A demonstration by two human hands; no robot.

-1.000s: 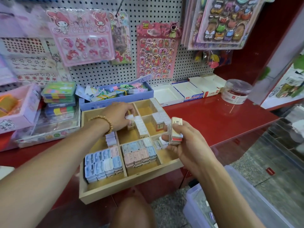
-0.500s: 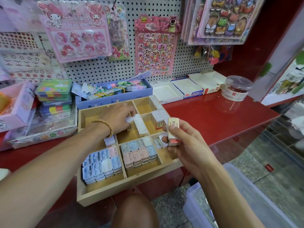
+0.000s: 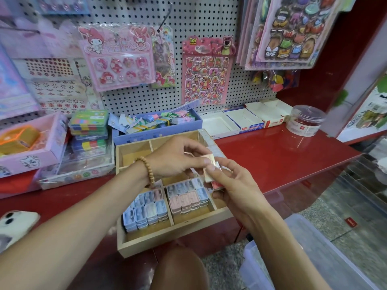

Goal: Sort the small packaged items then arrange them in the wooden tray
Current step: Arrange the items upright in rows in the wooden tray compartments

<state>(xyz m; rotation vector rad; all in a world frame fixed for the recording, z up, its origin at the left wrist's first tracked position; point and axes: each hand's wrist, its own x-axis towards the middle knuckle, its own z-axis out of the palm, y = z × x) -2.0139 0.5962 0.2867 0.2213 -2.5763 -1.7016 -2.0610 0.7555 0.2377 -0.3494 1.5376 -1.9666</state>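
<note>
Both hands meet over the wooden tray (image 3: 134,246), 1 o'clock from its centre. Right hand (image 3: 234,186) pinches a small packet (image 3: 210,167); left hand (image 3: 178,156) fingertips grip it too. Probably light, stiff, slick wrap: pinch the long edges.

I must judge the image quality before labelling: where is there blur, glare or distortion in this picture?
Head view: motion blur smears the left hand, the right hand and the small packet they pinch; glare streaks the red counter; wide-angle distortion bends the pegboard and the frame edges.
</note>
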